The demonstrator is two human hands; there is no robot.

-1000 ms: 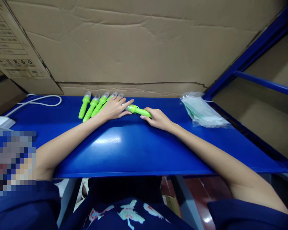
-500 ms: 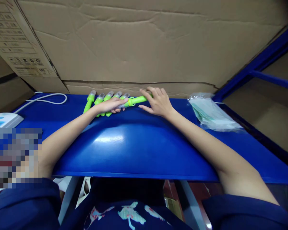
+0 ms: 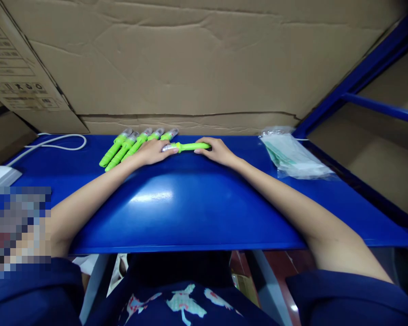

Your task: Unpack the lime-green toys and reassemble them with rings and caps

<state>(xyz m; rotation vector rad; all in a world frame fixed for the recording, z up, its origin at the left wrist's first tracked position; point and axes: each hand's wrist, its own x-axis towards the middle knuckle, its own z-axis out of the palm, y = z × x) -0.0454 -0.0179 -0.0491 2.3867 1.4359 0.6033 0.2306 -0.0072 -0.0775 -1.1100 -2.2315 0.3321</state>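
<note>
Head view, observed from beside the bench. One green pen-shaped piece (image 3: 187, 146) lies crosswise at 12 o'clock on the blue table (image 3: 190, 208), clear cap pointing to 9 o'clock. The left hand (image 3: 151, 152) lies flat, palm down, fingers extended, with a fingertip pressing on that cap. The right hand (image 3: 218, 151) pinches the green end between thumb and curled fingers. Held at both ends this way, the round body cannot roll, in my judgement.

At 11 o'clock a row of like green pieces (image 3: 122, 148) lies parallel and touching, caps toward the cardboard wall (image 3: 197, 68). The near ends of some are hidden under the left hand. The even spacing suggests deliberate ordering.

A clear plastic bag (image 3: 294, 156) with pale green contents sits at 2 o'clock, well apart from both hands. A white cable (image 3: 59, 144) loops at 10 o'clock toward a white device (image 3: 0, 174) at the table's left edge.

Writing: a printed carton panel (image 3: 17, 83) at upper left carries text lines and handling symbols, too small to read. No brand is legible.
</note>
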